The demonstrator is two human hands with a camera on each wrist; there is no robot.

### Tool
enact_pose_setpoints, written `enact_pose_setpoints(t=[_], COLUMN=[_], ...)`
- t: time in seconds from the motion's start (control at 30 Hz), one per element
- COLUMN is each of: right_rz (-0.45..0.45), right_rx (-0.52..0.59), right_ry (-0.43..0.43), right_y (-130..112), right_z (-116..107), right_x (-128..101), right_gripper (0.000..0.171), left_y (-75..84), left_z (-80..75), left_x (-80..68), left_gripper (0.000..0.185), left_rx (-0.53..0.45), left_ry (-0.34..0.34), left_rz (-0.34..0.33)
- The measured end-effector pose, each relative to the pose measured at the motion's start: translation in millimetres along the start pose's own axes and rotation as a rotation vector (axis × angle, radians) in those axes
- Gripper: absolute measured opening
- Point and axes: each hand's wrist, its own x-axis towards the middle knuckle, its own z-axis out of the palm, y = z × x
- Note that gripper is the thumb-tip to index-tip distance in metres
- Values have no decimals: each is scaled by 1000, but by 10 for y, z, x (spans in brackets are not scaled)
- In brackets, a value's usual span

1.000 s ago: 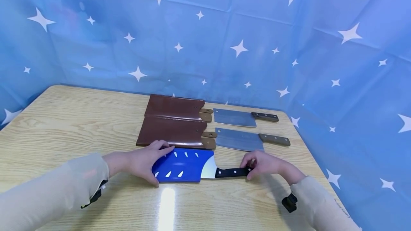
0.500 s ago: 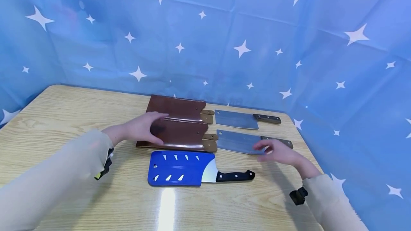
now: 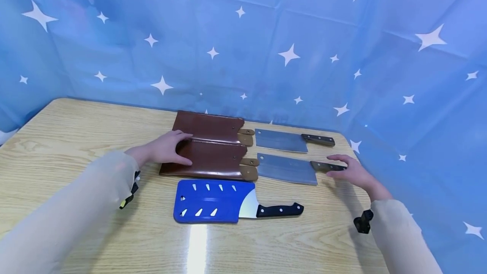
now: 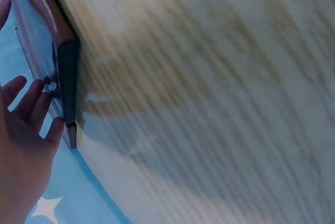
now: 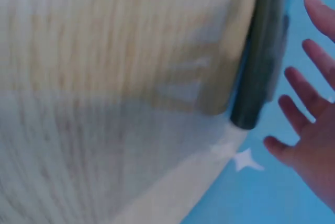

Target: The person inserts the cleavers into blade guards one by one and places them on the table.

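My left hand [image 3: 167, 149] lies flat, fingers straight, on the left end of the nearer brown leather sheath [image 3: 217, 162]. The left wrist view shows that hand [image 4: 23, 145] spread beside the sheath's edge [image 4: 65, 77]. My right hand [image 3: 348, 171] is open, its fingertips at the dark wooden handle [image 3: 327, 166] of the nearer bare cleaver [image 3: 287, 169]. In the right wrist view its fingers [image 5: 309, 130] are spread next to that handle [image 5: 259, 67]. A knife in a blue blade guard [image 3: 211, 201] with a black handle [image 3: 279, 210] lies untouched nearer me.
A second brown sheath [image 3: 209, 124] and a second bare cleaver [image 3: 281, 140] lie behind, near the table's far edge. The wooden table [image 3: 76, 138] is ringed by a blue star-printed cloth [image 3: 266, 45]. The table's right edge runs close to my right hand.
Both hands let go of the blue-guarded knife, which stays put. My left hand moved back onto the nearer brown sheath; my right hand moved back and right to the nearer cleaver's handle.
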Motion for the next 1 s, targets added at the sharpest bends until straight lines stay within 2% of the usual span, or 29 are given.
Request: enact_pose_setpoints(t=[0.27, 0.4, 0.5, 0.63, 0.83, 1.0], right_rz=[95, 109, 95, 80, 140, 140], right_rx=[-12, -62, -74, -28, 102, 114], right_ry=[-13, 18, 40, 42, 12, -16], right_y=[254, 370, 430, 473, 488, 467], right_z=[-19, 17, 41, 22, -54, -62], right_x=[37, 61, 72, 44, -53, -8], right_gripper=[68, 56, 45, 45, 59, 64], left_y=[10, 12, 6, -17, -10, -33], left_z=[44, 49, 46, 25, -13, -21], left_x=[-22, -40, -59, -88, -149, -204], left_gripper=[92, 95, 101, 112, 125, 127], left_rx=[120, 146, 148, 153, 178, 204], left_ry=[9, -7, -44, -105, -195, -189], left_rz=[44, 46, 44, 59, 65, 81])
